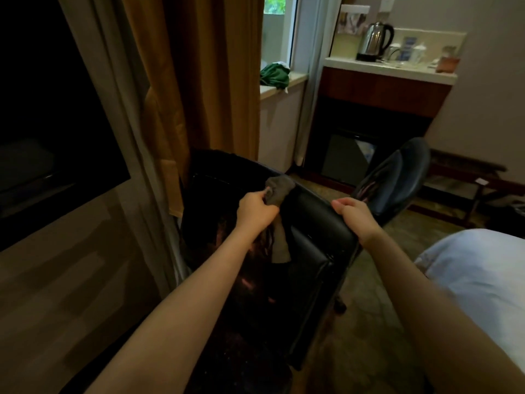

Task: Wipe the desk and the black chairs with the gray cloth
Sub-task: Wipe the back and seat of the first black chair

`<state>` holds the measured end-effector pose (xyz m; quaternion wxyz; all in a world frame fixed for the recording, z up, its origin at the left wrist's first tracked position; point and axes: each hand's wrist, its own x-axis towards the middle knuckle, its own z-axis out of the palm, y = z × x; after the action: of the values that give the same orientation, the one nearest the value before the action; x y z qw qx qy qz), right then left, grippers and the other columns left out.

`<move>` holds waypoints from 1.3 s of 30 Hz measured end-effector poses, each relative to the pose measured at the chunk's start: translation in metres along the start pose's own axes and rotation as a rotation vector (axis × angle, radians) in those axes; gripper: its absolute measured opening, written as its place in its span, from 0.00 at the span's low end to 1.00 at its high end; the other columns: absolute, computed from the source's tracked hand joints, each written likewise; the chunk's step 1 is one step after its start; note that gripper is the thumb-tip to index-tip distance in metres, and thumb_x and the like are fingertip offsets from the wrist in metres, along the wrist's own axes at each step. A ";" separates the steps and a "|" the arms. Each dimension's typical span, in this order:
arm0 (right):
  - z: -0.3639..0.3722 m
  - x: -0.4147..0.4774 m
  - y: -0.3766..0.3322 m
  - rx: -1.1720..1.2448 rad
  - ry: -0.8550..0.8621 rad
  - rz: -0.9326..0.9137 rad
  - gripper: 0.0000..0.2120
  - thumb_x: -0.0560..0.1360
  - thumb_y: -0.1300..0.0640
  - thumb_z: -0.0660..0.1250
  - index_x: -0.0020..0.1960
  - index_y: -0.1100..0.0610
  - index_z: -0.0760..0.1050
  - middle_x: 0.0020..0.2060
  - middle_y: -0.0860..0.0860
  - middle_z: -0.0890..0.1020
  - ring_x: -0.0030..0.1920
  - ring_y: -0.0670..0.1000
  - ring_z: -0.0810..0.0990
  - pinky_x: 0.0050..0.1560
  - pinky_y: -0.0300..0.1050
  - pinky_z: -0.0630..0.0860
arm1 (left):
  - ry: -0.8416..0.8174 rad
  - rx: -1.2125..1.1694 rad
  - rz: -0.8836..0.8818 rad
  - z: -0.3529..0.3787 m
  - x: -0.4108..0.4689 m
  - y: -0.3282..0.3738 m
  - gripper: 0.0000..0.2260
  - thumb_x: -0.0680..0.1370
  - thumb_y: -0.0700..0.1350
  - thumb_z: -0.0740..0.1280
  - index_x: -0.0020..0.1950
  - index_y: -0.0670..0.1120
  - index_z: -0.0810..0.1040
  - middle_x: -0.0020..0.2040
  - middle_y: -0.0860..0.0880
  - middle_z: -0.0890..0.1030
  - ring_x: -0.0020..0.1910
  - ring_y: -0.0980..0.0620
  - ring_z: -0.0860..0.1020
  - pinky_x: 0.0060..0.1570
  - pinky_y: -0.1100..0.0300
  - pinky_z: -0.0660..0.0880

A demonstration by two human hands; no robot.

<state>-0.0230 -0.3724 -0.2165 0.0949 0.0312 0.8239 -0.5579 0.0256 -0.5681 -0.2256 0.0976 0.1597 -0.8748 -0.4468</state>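
Observation:
A black leather chair stands in front of me, its padded arm running from centre to lower right. My left hand is shut on the gray cloth, which is bunched and pressed on the chair's far upper edge. Gripping the near top corner of the padded arm is my right hand, with its thumb on top. A second black chair shows its rounded back just beyond, to the right. The wooden desk lies at the left, under a dark screen.
Brown curtains hang behind the chair. On the windowsill lies a green cloth. A counter at the back holds a steel kettle and cups. A white bed corner is at the right.

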 end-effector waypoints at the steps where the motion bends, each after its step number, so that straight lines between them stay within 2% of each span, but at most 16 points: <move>1: 0.003 0.003 0.000 0.012 0.007 -0.009 0.06 0.79 0.56 0.62 0.49 0.56 0.76 0.46 0.55 0.79 0.48 0.53 0.77 0.54 0.49 0.75 | 0.052 -0.061 -0.021 -0.001 0.001 0.003 0.22 0.74 0.43 0.67 0.68 0.48 0.73 0.56 0.44 0.80 0.55 0.47 0.77 0.50 0.59 0.74; 3: 0.009 0.008 0.001 0.023 0.031 -0.021 0.07 0.79 0.55 0.62 0.43 0.53 0.75 0.43 0.53 0.79 0.47 0.53 0.77 0.50 0.46 0.74 | 0.074 -0.046 0.000 0.000 0.004 0.010 0.24 0.74 0.42 0.66 0.70 0.48 0.70 0.59 0.43 0.78 0.56 0.45 0.76 0.53 0.57 0.74; 7: 0.005 0.013 0.005 0.101 0.029 0.029 0.09 0.79 0.56 0.62 0.40 0.54 0.73 0.38 0.53 0.76 0.43 0.52 0.76 0.48 0.45 0.73 | -0.020 0.218 0.145 0.029 -0.013 0.026 0.26 0.75 0.41 0.65 0.72 0.50 0.67 0.64 0.44 0.68 0.63 0.43 0.70 0.59 0.58 0.68; 10: -0.001 0.013 0.010 0.228 -0.020 0.043 0.10 0.78 0.58 0.63 0.38 0.55 0.74 0.38 0.53 0.77 0.41 0.51 0.76 0.45 0.44 0.74 | 0.020 0.229 0.164 0.053 -0.032 0.028 0.25 0.74 0.41 0.66 0.71 0.49 0.69 0.62 0.45 0.69 0.61 0.44 0.71 0.58 0.57 0.69; 16: 0.000 0.013 0.011 0.116 -0.060 -0.081 0.11 0.80 0.53 0.60 0.40 0.54 0.72 0.39 0.53 0.76 0.41 0.49 0.75 0.41 0.43 0.72 | 0.046 0.216 0.187 0.082 -0.073 0.032 0.24 0.73 0.40 0.68 0.70 0.45 0.70 0.60 0.45 0.70 0.58 0.46 0.72 0.54 0.63 0.68; 20: -0.005 0.011 0.017 0.092 -0.093 -0.126 0.11 0.80 0.53 0.59 0.42 0.57 0.71 0.36 0.52 0.72 0.40 0.51 0.72 0.41 0.45 0.69 | -0.003 0.289 0.175 0.104 -0.100 0.030 0.26 0.72 0.39 0.68 0.71 0.46 0.69 0.59 0.44 0.70 0.57 0.45 0.72 0.54 0.60 0.70; 23: -0.009 0.009 0.018 0.112 -0.102 -0.109 0.12 0.80 0.52 0.58 0.42 0.57 0.72 0.39 0.54 0.74 0.43 0.53 0.73 0.45 0.47 0.70 | -0.068 0.373 0.173 0.113 -0.114 0.027 0.25 0.73 0.39 0.67 0.70 0.45 0.69 0.60 0.45 0.68 0.56 0.45 0.71 0.53 0.60 0.70; 25: -0.012 0.009 0.022 0.156 -0.082 -0.046 0.12 0.80 0.52 0.58 0.43 0.56 0.74 0.42 0.55 0.76 0.47 0.55 0.77 0.52 0.51 0.74 | -0.123 0.389 0.140 0.115 -0.122 0.021 0.25 0.73 0.39 0.67 0.70 0.45 0.69 0.60 0.45 0.68 0.58 0.45 0.71 0.56 0.58 0.72; 27: -0.015 0.006 0.031 0.197 -0.061 0.061 0.12 0.81 0.52 0.57 0.49 0.55 0.76 0.46 0.55 0.78 0.51 0.55 0.78 0.56 0.51 0.75 | -0.159 0.357 0.077 0.112 -0.130 0.014 0.26 0.73 0.38 0.67 0.70 0.46 0.69 0.61 0.46 0.68 0.60 0.47 0.70 0.59 0.58 0.71; 29: -0.018 0.001 0.044 0.184 -0.053 0.163 0.14 0.81 0.53 0.56 0.60 0.58 0.75 0.44 0.54 0.78 0.45 0.53 0.77 0.46 0.46 0.75 | -0.163 0.357 0.056 0.105 -0.136 0.010 0.27 0.73 0.37 0.67 0.71 0.47 0.69 0.62 0.47 0.69 0.61 0.48 0.70 0.60 0.59 0.71; 31: -0.018 -0.007 0.055 0.170 -0.074 0.204 0.12 0.82 0.57 0.55 0.60 0.58 0.73 0.37 0.52 0.74 0.35 0.49 0.72 0.33 0.41 0.69 | -0.147 0.371 0.047 0.096 -0.138 0.007 0.26 0.73 0.37 0.66 0.71 0.48 0.69 0.62 0.46 0.69 0.61 0.48 0.71 0.60 0.59 0.71; 32: -0.018 -0.011 0.058 0.159 -0.088 0.200 0.11 0.82 0.59 0.54 0.58 0.57 0.73 0.36 0.51 0.73 0.34 0.49 0.71 0.32 0.41 0.68 | -0.120 0.365 0.037 0.090 -0.137 0.007 0.26 0.73 0.38 0.66 0.71 0.49 0.69 0.61 0.46 0.70 0.61 0.48 0.71 0.59 0.59 0.71; 34: -0.019 -0.015 0.058 0.122 -0.116 0.130 0.12 0.81 0.60 0.54 0.55 0.60 0.75 0.37 0.53 0.75 0.36 0.51 0.74 0.38 0.45 0.71 | -0.028 0.312 0.016 0.073 -0.130 0.010 0.25 0.73 0.39 0.66 0.70 0.52 0.70 0.61 0.46 0.70 0.59 0.49 0.72 0.55 0.63 0.70; 36: -0.023 -0.015 0.051 0.102 -0.142 0.037 0.14 0.81 0.60 0.55 0.58 0.61 0.77 0.46 0.56 0.80 0.47 0.55 0.78 0.51 0.50 0.75 | 0.084 0.218 -0.004 0.053 -0.118 0.021 0.24 0.74 0.40 0.67 0.69 0.52 0.70 0.62 0.45 0.71 0.56 0.53 0.72 0.50 0.67 0.70; 37: -0.027 -0.016 0.045 0.125 -0.161 -0.003 0.14 0.81 0.59 0.56 0.60 0.59 0.77 0.50 0.54 0.80 0.52 0.54 0.77 0.56 0.49 0.75 | 0.136 0.177 -0.014 0.044 -0.110 0.029 0.24 0.74 0.40 0.67 0.70 0.51 0.70 0.61 0.45 0.72 0.54 0.53 0.73 0.50 0.66 0.71; 39: -0.036 -0.015 0.031 0.228 -0.216 -0.040 0.13 0.80 0.57 0.58 0.60 0.58 0.77 0.49 0.50 0.79 0.51 0.49 0.76 0.54 0.44 0.72 | 0.211 0.144 -0.021 0.031 -0.090 0.049 0.25 0.73 0.40 0.67 0.71 0.49 0.69 0.57 0.43 0.75 0.51 0.49 0.77 0.49 0.59 0.75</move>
<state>-0.0081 -0.3261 -0.2290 0.1677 -0.0348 0.7408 -0.6495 0.0901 -0.4846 -0.2061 0.1729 0.2216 -0.8878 -0.3645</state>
